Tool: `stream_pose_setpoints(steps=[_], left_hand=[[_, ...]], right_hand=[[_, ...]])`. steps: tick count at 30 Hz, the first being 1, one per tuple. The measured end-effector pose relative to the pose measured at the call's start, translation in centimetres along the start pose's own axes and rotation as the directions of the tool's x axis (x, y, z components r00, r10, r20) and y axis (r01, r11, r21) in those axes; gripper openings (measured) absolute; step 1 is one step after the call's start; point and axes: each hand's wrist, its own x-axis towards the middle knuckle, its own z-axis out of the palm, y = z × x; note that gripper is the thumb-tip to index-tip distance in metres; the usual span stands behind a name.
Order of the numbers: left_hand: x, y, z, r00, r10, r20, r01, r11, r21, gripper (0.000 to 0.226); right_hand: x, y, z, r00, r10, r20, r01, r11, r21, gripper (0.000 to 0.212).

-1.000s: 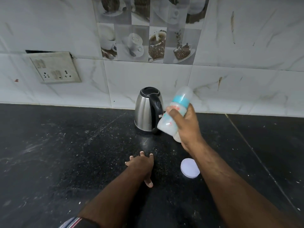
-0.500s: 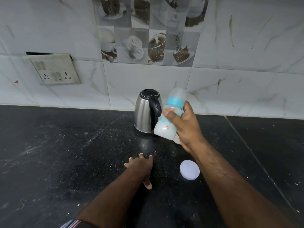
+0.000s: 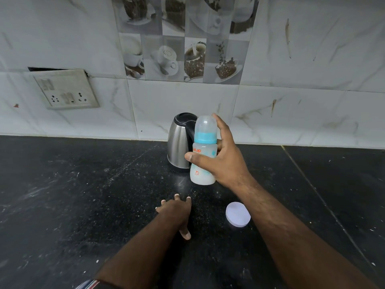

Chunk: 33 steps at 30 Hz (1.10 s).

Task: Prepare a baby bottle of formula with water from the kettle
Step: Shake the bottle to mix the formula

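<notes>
My right hand (image 3: pixel 225 157) grips a baby bottle (image 3: pixel 203 155) with a blue collar, a clear cap and whitish liquid inside. It holds the bottle upright just in front of a steel kettle (image 3: pixel 178 147) with a black lid and handle. One finger reaches up to the cap; the thumb wraps across the bottle's front. My left hand (image 3: pixel 177 211) rests flat on the black counter (image 3: pixel 83 195), fingers spread, below the bottle and apart from it.
A round white lid (image 3: pixel 238 214) lies on the counter between my two arms. A switch and socket plate (image 3: pixel 66 89) hangs on the tiled wall at the left. A seam in the counter runs diagonally at the right.
The bottle was tilted with its top to the right; my right hand has swung it upright and shifted it slightly left. My left hand has stayed flat on the counter.
</notes>
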Motion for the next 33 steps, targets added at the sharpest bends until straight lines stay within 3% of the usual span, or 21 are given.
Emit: stream_pose_setpoints(steps=[4, 9, 11, 13, 15, 18, 22, 23, 26, 30, 31, 33], left_hand=[[-0.1, 0.1, 0.0, 1.000, -0.005, -0.003, 0.005, 1.000, 0.001, 0.138], [-0.4, 0.0, 0.0, 1.000, -0.002, -0.007, 0.002, 1.000, -0.006, 0.138], [-0.5, 0.1, -0.1, 1.000, 0.000, -0.005, 0.000, 1.000, -0.007, 0.138], [-0.6, 0.1, -0.2, 1.000, 0.001, -0.005, -0.001, 1.000, -0.008, 0.137], [-0.7, 0.2, -0.2, 1.000, -0.002, -0.003, 0.002, 1.000, -0.008, 0.137], [-0.7, 0.1, -0.2, 1.000, -0.006, 0.006, 0.006, 1.000, -0.006, 0.137], [-0.6, 0.1, -0.1, 1.000, -0.007, -0.008, 0.007, 1.000, -0.016, 0.138], [-0.6, 0.1, -0.1, 1.000, -0.008, -0.006, 0.008, 1.000, -0.018, 0.138], [-0.5, 0.0, -0.1, 1.000, -0.005, 0.008, 0.005, 1.000, -0.014, 0.138], [-0.2, -0.1, 0.1, 1.000, -0.004, -0.016, 0.003, 1.000, -0.011, 0.140], [-0.2, -0.1, 0.1, 1.000, -0.006, -0.015, 0.005, 1.000, -0.011, 0.140], [-0.2, 0.0, 0.0, 1.000, -0.010, 0.003, 0.010, 1.000, -0.009, 0.140]], right_hand=[[0.2, 0.1, 0.1, 1.000, -0.007, 0.028, 0.006, 1.000, 0.026, 0.109], [0.5, 1.1, -0.3, 0.984, 0.126, 0.127, -0.160, 0.940, 0.301, 0.113], [1.7, 0.7, -1.3, 0.993, 0.106, 0.046, -0.115, 0.891, 0.440, 0.108], [2.5, 0.2, -2.0, 0.989, 0.075, -0.130, 0.005, 0.852, 0.524, 0.097], [1.9, 0.8, -1.3, 0.983, 0.056, -0.172, 0.024, 0.902, 0.432, 0.093], [0.1, 1.7, 0.3, 0.998, 0.042, 0.042, -0.050, 0.976, 0.211, 0.094], [2.1, 0.6, -1.1, 0.965, 0.069, -0.255, 0.066, 0.873, 0.483, 0.084], [2.0, 0.7, -1.0, 0.967, 0.068, -0.247, 0.062, 0.872, 0.485, 0.085], [0.5, 1.3, 0.4, 0.996, 0.089, 0.017, -0.089, 0.946, 0.312, 0.095], [2.0, 1.3, -0.5, 0.967, 0.130, -0.218, 0.004, 0.853, 0.522, 0.095], [1.9, 1.4, -0.4, 0.972, 0.113, -0.204, 0.005, 0.864, 0.503, 0.092], [0.7, 1.7, 0.5, 0.996, 0.093, -0.011, -0.086, 0.949, 0.302, 0.095]])
